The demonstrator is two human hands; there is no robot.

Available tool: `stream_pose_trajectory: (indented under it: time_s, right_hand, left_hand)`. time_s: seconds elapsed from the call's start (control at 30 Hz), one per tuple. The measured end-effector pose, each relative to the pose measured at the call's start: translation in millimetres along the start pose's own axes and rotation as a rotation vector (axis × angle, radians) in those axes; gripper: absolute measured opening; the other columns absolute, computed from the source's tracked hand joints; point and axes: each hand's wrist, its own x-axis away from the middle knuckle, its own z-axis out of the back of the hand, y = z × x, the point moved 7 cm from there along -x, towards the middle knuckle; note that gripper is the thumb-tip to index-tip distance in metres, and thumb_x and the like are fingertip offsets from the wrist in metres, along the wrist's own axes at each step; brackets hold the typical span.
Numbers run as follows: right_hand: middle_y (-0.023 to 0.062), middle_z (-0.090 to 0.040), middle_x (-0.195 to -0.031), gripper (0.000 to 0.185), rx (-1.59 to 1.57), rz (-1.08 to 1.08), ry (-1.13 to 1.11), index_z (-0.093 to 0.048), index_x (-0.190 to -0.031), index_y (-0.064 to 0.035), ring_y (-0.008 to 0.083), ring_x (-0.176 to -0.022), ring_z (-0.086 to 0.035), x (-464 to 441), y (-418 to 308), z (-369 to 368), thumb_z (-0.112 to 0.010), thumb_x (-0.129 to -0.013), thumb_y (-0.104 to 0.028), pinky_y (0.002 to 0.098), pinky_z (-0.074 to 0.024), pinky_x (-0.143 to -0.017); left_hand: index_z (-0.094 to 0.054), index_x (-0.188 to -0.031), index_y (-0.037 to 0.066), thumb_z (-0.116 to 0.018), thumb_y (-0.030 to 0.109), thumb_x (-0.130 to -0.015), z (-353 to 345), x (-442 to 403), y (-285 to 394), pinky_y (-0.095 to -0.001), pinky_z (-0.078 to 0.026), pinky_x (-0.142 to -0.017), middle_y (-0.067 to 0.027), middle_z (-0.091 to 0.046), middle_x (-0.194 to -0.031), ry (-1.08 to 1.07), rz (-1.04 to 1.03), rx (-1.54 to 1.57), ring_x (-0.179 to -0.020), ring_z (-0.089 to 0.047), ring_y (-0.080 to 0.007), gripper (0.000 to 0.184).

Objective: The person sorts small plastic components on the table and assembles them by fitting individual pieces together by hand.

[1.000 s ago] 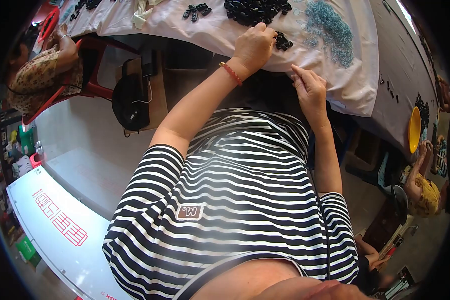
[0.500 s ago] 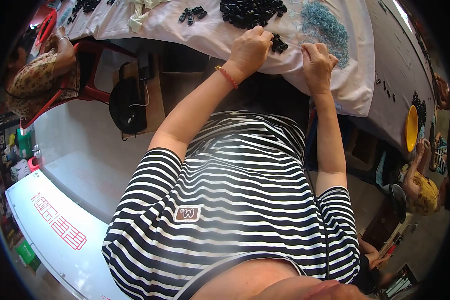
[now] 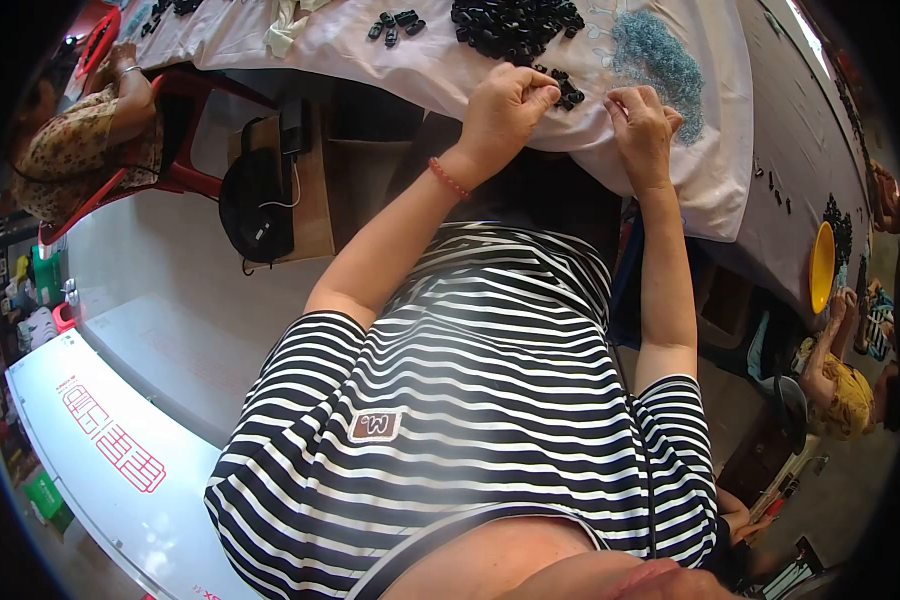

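Both my hands are at the near edge of a cloth-covered table [image 3: 430, 75]. My left hand [image 3: 505, 115], with a red bead bracelet [image 3: 449, 178] at the wrist, is closed with thumb and fingers pinched together. It is beside a small cluster of black plastic parts [image 3: 568, 92]. Across from it, my right hand [image 3: 645, 130] is also pinched, near a heap of tiny blue-grey pieces [image 3: 660, 70]. Whatever sits between the fingertips of either hand is too small to make out. A larger pile of black parts [image 3: 515, 28] lies beyond my left hand.
Several loose black parts [image 3: 395, 27] lie left of the pile. A second table [image 3: 770, 130] on the right bears a yellow bowl [image 3: 821, 268]. One person [image 3: 80, 140] sits at the left on a red chair [image 3: 185, 150]; another [image 3: 835, 385] is at the right.
My left hand has turned so its thumb shows, and it has drawn slightly back from the black parts. My right hand has shifted a little, still pinched. The whole view has moved slightly.
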Motion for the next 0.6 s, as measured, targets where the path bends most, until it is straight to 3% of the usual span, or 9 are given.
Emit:
stream_pose_trajectory:
  time_s: [0.07,0.17,0.2,0.3,0.4,0.5,0.6]
  right_hand:
    - [0.0027,-0.064,-0.093,0.007,0.033,0.051,-0.023,-0.068,-0.093,-0.0142,0.0204,-0.09,-0.062,-2.8,-4.5,-1.9,-0.07,-0.087,-0.016,0.0373,-0.0319,-0.083]
    - [0.0036,-0.062,-0.092,0.006,0.054,0.1,-0.062,-0.065,-0.092,-0.0133,0.0223,-0.093,-0.061,-7.1,-7.4,-2.5,-0.068,-0.086,-0.013,0.0386,-0.0321,-0.083]
    - [0.0038,-0.061,-0.092,0.007,0.081,0.111,-0.086,-0.064,-0.093,-0.0135,0.0227,-0.093,-0.061,-8.4,-9.5,-3.3,-0.067,-0.086,-0.013,0.0388,-0.0322,-0.083]
    - [0.0038,-0.059,-0.092,0.01,0.166,0.141,-0.145,-0.062,-0.095,-0.0139,0.0236,-0.095,-0.059,-11.0,-13.6,-6.5,-0.063,-0.086,-0.01,0.0391,-0.0324,-0.083]
    - [0.0031,-0.058,-0.093,0.013,0.245,0.177,-0.156,-0.06,-0.097,-0.0145,0.023,-0.096,-0.058,-11.5,-15.4,-10.0,-0.06,-0.086,-0.008,0.0392,-0.0324,-0.084]
    - [0.0019,-0.057,-0.094,0.013,0.299,0.214,-0.113,-0.06,-0.097,-0.0147,0.0211,-0.098,-0.057,-10.0,-20.3,-5.7,-0.058,-0.085,-0.008,0.0395,-0.032,-0.085]
    - [0.0009,-0.06,-0.098,0.012,0.305,0.217,-0.05,-0.06,-0.096,-0.0146,0.0197,-0.099,-0.057,-11.5,-30.4,9.2,-0.058,-0.086,-0.009,0.0395,-0.0316,-0.086]
  left_hand:
    - [-0.07,-0.096,0.003,-0.07,0.022,-0.094,-9.9,11.9,-7.9,-0.0251,-0.043,-0.057,0.0034,-0.055,-0.069,-0.085,0.244,0.413,-0.063,-0.051,-0.0098,0.019]
    - [-0.069,-0.094,0.002,-0.069,0.022,-0.095,-18.0,36.5,-10.8,-0.02,-0.035,-0.05,0.0059,-0.054,-0.068,-0.262,0.644,0.777,-0.059,-0.046,-0.0029,0.02]
    - [-0.068,-0.097,0.006,-0.068,0.022,-0.096,-22.9,41.6,-12.1,-0.0174,-0.028,-0.047,0.0058,-0.053,-0.068,-0.307,0.667,0.902,-0.057,-0.044,-0.0001,0.017]
    - [-0.068,-0.101,0.006,-0.067,0.023,-0.097,-34.5,54.9,-14.6,-0.0174,-0.03,-0.047,0.0054,-0.055,-0.072,-0.324,0.775,1.039,-0.056,-0.044,-0.0014,0.017]
    - [-0.066,-0.107,0.005,-0.064,0.021,-0.098,-38.3,58.6,-12.9,-0.0177,-0.041,-0.05,0.0007,-0.063,-0.083,-0.377,0.808,1.108,-0.059,-0.054,-0.0049,0.018]
    - [-0.065,-0.111,0.003,-0.061,0.02,-0.1,-35.1,59.5,-3.7,-0.022,-0.054,-0.063,-0.0055,-0.068,-0.097,-0.434,0.817,1.118,-0.074,-0.065,-0.01,0.021]
    - [-0.064,-0.117,0.001,-0.058,0.02,-0.102,-34.9,60.2,-2.0,-0.0262,-0.059,-0.076,-0.0093,-0.07,-0.103,-0.456,0.81,1.158,-0.088,-0.069,-0.0138,0.025]
